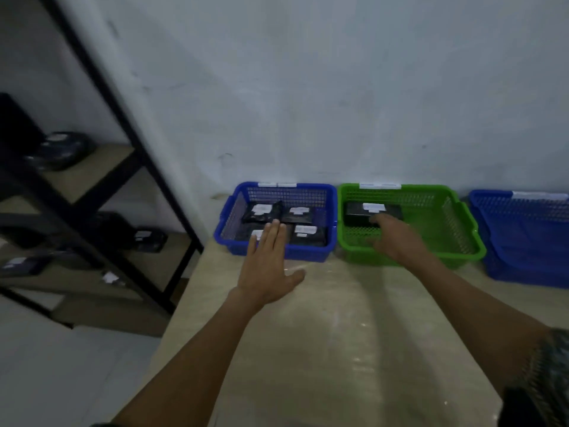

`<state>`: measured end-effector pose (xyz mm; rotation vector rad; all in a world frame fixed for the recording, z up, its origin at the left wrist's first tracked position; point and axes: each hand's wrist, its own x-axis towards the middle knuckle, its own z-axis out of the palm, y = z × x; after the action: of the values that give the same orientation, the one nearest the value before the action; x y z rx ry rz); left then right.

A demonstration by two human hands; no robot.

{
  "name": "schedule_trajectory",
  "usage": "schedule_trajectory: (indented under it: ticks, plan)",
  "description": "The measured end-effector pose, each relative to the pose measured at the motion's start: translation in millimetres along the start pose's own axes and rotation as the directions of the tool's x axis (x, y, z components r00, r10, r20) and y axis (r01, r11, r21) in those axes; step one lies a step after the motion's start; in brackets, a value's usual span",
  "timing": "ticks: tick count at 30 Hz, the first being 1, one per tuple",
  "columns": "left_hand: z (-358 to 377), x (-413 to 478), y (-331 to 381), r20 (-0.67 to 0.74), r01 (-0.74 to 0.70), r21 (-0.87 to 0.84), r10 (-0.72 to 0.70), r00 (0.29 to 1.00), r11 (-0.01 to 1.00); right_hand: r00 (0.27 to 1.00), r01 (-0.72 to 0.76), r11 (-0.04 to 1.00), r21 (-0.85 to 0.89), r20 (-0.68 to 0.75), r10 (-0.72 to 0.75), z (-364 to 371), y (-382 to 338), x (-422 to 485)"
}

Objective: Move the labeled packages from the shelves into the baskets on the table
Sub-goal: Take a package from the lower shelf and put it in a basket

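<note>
Three plastic baskets stand on the table against the wall. The left blue basket [332,241] holds several black packages with white labels, such as one package [261,212]. My left hand [268,266] hovers flat over its front rim, fingers straight, holding nothing. The green basket [446,223] holds one black labeled package [357,215] at its back left. My right hand [397,238] reaches into this basket, its fingertips at the package's front edge; the grip is hidden by the hand. A second blue basket [523,238] is at the right edge.
A black metal shelf rack [129,140] stands left of the table, with more black labeled packages [151,238] on its wooden shelves. The pale table [323,349] extends toward me. A bare white wall [338,87] rises behind the baskets.
</note>
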<state>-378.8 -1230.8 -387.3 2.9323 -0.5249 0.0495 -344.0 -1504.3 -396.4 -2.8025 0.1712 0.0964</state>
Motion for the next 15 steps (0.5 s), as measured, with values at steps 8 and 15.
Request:
schedule_trajectory:
  ticks: [8,15]
  plan:
    - [-71,-132,-90,-0.056,0.141,0.041,-0.139,0.989,0.989,0.921,0.377,0.925,-0.049,-0.079,-0.38,18,-202,-92]
    - [-134,-220,-232,-0.18,0.372,0.097,-0.352,0.919,0.923,0.724,0.683,0.73,-0.036,-0.1,-0.682,47,-390,-116]
